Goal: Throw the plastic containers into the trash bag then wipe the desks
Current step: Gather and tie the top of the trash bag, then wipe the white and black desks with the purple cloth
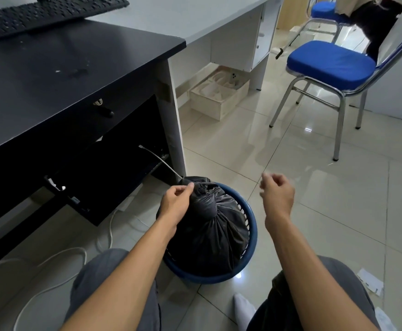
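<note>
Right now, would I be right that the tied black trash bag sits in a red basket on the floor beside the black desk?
Not quite: the head view shows the basket is blue, not red. The tied black trash bag does sit in it on the floor beside the black desk.

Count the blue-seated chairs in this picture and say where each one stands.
2. The near chair stands on the tiled floor at right; the far chair is behind it at the top edge, partly cut off. More may be out of view.
</note>
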